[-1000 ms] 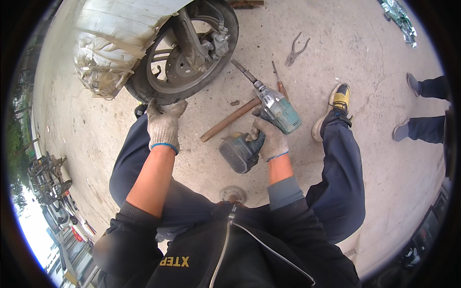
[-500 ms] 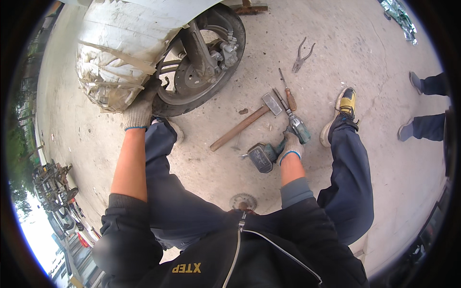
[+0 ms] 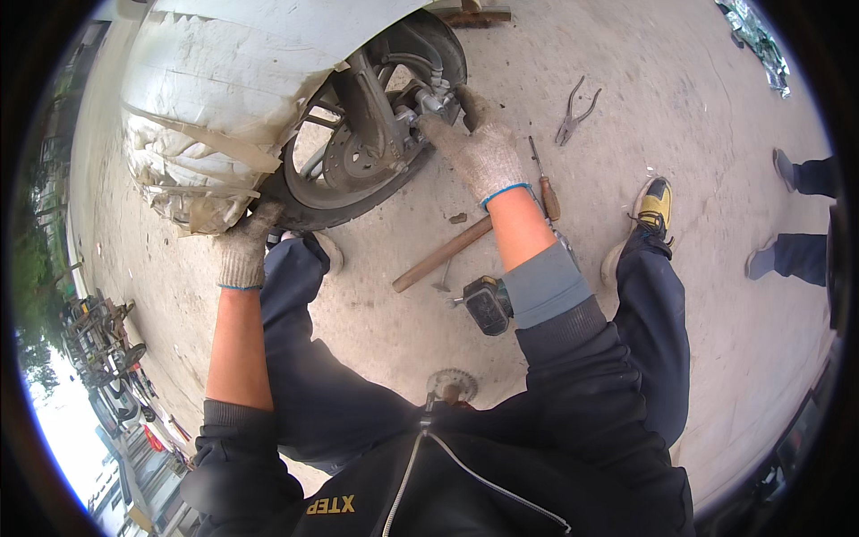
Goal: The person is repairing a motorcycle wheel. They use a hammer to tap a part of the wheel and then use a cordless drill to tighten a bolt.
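Observation:
A motorcycle wheel [image 3: 344, 213] with a black tyre and a brake disc stands under a white, tape-wrapped body panel [image 3: 206, 80]. My left hand [image 3: 246, 243], in a knitted work glove, grips the tyre's near left edge below the wrapping; its fingertips are partly hidden. Gloved likewise, my right hand [image 3: 483, 154] holds the tyre's right side, its thumb beside the brake caliper [image 3: 432, 100]. Under my right forearm lie a hammer [image 3: 443, 254], partly covered, and a cordless power tool [image 3: 488, 306], mostly hidden. A screwdriver [image 3: 549, 199] lies just right of that wrist.
Pliers [image 3: 573, 115] lie on the concrete floor farther right. A toothed sprocket [image 3: 452, 387] is between my legs. Another person's feet [image 3: 762, 255] are at the right, and crumpled shiny foil [image 3: 756, 45] lies at the far right. Machine parts [image 3: 100, 336] stand at the left.
My right hand has let go of the power tool and moved up and left to the wheel. My left hand has slid slightly down along the tyre. The wheel sits turned a little differently.

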The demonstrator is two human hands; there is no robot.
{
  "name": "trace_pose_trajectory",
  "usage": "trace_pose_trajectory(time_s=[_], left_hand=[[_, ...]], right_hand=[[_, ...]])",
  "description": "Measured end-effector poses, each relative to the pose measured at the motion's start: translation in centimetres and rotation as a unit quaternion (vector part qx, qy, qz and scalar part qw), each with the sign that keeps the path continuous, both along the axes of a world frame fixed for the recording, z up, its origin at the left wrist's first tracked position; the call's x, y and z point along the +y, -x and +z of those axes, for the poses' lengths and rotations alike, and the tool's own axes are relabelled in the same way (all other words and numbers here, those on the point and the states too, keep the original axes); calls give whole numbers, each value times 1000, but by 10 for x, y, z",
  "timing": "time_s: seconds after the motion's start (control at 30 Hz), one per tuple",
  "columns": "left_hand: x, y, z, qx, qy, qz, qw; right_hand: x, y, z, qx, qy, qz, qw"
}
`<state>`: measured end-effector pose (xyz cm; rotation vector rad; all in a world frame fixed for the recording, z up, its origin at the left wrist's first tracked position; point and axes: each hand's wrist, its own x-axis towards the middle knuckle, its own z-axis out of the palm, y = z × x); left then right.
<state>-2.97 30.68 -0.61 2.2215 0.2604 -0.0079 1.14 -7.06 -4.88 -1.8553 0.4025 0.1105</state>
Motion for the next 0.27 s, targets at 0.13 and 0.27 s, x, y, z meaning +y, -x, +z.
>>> trace_pose_trajectory(time_s=[0.13,0.27], left_hand=[[-9,-30,-6,-40,-102,-37,993],[-14,-49,-26,-45,-232,-101,966]], right_hand=[[6,-18,-11,-37,-76,1,996],[9,-23,-29,-54,-161,-11,985]])
